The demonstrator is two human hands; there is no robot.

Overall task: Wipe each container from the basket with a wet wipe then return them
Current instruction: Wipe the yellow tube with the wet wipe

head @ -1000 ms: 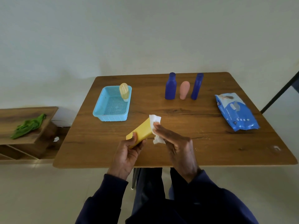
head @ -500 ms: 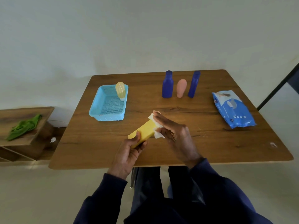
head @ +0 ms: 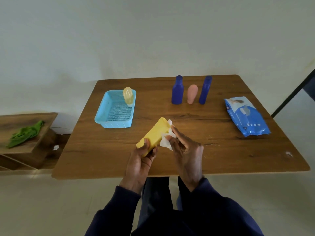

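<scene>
Curled round the near end of the yellow container (head: 156, 133), the left hand (head: 138, 160) holds it above the table (head: 204, 159), long axis slanting up and away; the right hand (head: 185, 150) pinches a white wipe (head: 166, 142) against its right side. The basket (head: 100, 114) lies far left, nearer the left hand. Counted: one pale bottle (head: 128, 97) in the basket, two blue bottles (head: 177, 92), one pink bottle (head: 192, 93), one wipes pack (head: 247, 116)

Soft, even daylight, faint shadows; edges bowed, detail perhaps slightly soft.
</scene>
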